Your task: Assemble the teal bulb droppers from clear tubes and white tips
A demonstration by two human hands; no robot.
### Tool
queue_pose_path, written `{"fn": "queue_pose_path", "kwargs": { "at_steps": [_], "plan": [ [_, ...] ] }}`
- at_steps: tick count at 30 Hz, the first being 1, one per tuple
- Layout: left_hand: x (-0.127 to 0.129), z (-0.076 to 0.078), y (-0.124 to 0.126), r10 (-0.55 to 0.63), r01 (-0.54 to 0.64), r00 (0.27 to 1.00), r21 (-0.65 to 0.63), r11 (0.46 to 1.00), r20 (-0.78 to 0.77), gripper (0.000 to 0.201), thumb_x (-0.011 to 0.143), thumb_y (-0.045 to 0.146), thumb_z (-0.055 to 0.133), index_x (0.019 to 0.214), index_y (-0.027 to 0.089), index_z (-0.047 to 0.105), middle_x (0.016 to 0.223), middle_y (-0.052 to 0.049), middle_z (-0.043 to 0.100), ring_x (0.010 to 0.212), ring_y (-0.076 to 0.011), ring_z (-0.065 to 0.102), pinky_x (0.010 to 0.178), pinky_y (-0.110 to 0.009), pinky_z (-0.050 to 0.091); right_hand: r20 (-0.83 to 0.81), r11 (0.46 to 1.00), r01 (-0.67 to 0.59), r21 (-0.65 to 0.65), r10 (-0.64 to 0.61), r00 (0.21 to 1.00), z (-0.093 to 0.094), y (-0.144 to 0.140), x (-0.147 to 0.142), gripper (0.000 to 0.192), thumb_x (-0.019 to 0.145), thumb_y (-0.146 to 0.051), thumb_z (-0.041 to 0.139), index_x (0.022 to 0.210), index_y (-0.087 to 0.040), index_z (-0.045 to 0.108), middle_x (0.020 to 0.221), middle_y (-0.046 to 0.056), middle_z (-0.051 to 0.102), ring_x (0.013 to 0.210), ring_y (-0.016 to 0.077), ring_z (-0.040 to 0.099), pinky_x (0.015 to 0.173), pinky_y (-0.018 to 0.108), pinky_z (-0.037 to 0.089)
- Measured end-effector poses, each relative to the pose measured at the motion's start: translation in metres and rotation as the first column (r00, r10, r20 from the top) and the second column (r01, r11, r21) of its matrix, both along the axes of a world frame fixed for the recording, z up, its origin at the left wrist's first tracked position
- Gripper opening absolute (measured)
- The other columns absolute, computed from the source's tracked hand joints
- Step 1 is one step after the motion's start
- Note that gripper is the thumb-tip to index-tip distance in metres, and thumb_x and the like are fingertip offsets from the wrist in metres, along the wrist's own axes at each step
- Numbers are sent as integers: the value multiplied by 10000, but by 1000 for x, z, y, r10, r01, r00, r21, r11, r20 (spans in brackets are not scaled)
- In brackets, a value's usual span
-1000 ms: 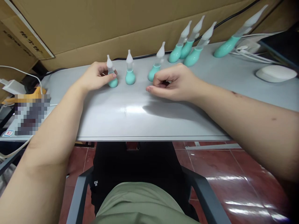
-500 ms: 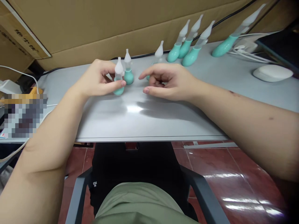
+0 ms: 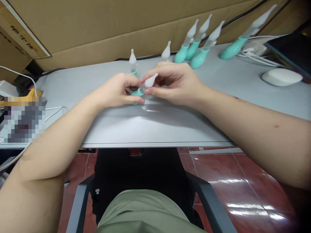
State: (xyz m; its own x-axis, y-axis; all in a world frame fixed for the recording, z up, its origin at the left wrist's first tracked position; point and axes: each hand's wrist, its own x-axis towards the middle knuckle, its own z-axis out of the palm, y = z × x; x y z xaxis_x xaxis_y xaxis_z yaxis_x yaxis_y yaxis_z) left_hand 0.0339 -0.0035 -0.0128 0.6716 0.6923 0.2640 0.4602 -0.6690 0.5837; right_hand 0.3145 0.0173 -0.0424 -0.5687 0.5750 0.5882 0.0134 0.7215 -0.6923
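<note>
Head view: left fingers (image 3: 134,100) and right fingers (image 3: 157,92) hold aspirator (image 3: 150,81).

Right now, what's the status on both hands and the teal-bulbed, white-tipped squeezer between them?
Left hand: holding squeezer by its bulb. Right hand: pinching near tip's base. Squeezer tilted, tip rightward. Similar upright squeezer behind left hand.
</note>
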Motion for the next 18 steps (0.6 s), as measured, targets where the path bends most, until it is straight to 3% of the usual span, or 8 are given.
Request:
{"fn": "queue_pose_path", "kwargs": {
  "at_steps": [4,9,12,18],
  "plan": [
    [-3,2,-1,24,-24,1000,-80,997,-2,254,972,488,934,981,243,868,898,-33,750,845,-215,584,768,-405,461,36,999,-1,-48,3,999,2,-2,1,498,1041,-815,1032,1114,-339,905,1092,63,797,880,239,684,792,450,609],
    [-3,2,-2,40,-44,998,-77,996,-52,241,995,460,891,910,262,782,841,-11,629,796,-201,491,739,-407,391,49,997,-41,-65,45,998,1,1,2,323,1034,-678,1050,1075,-388,914,1122,48,868,913,284,717,835,524,638],
    [-3,2,-1,16,-20,999,-76,997,-46,225,1000,435,864,901,265,754,830,-3,577,784,-194,465,737,-407,387,-4,983,-115,-146,116,993,0,4,2,279,1019,-587,1079,1077,-369,916,1106,35,879,871,257,685,848,520,640],
    [-3,2,-2,-17,14,999,-90,996,-27,203,1010,471,879,990,273,840,860,-10,671,801,-204,549,724,-402,428,-46,943,-184,-279,179,983,-1,7,2,395,1027,-609,1128,1037,-267,931,1128,62,901,844,199,682,803,427,619]
  ]
}}
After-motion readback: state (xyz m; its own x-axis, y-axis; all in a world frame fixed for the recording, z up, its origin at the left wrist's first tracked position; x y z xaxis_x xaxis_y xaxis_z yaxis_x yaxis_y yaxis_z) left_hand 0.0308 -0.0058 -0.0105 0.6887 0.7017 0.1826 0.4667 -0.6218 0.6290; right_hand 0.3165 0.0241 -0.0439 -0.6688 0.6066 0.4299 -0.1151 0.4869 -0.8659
